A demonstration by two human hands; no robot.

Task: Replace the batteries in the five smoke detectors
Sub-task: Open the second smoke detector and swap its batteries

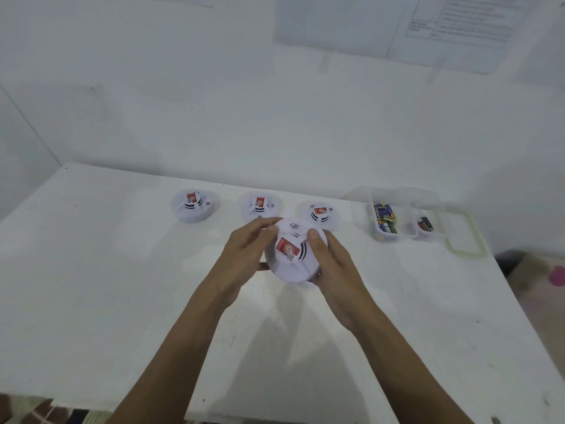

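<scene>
Against a plain pale wall (183, 102), where printed paper sheets (458, 26) hang, stands one white table (91, 301), flat and matt with small dark scuffs. Two bare forearms reach over it. The left hand (244, 258) and the right hand (333, 264) each curl round one side of the held detector (290, 255), the right thumb pressing on its top face. It is held just above the middle of the table.

Four detectors can be seen, all round, domed, white plastic with a red label. Besides the held one, three sit in a row at the far edge: the left detector (194, 206), the middle detector (260, 206) and the right detector (319, 214).

To the right stand two clear, rectangular plastic tubs. The bigger tub (388, 237) holds several batteries (385, 215), too jumbled to count. The smaller tub (435, 234) holds a few dark cells (426, 224). One clear lid (464, 240) with a yellowish rim lies beside them.
</scene>
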